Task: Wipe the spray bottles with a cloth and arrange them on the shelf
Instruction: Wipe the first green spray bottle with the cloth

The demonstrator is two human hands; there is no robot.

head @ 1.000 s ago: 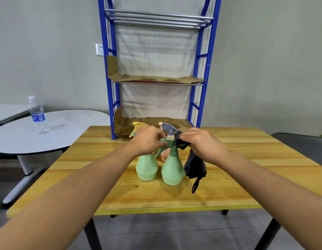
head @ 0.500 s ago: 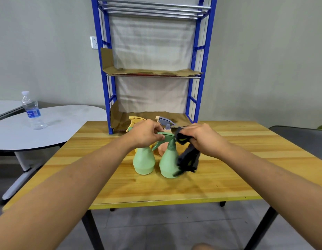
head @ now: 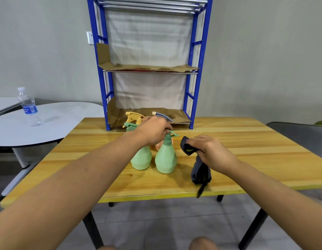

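**A:** Wooden worktop (head: 228, 141) up close: your right hand (head: 209, 150), gripping the dark cloth (head: 200, 170), has pulled off the front green spray bottle (head: 165, 159).

**B:** Left hand (head: 154, 130) still pinches its trigger top. Probably wiped; blue shelf (head: 191, 98) behind waits empty.

Both bare forearms reach forward from the near edge. The left hand (head: 154, 130) curls its fingers around the top of a spray bottle (head: 165, 156). The right hand (head: 209, 150), just to its right, grips a dark cloth (head: 200, 170).
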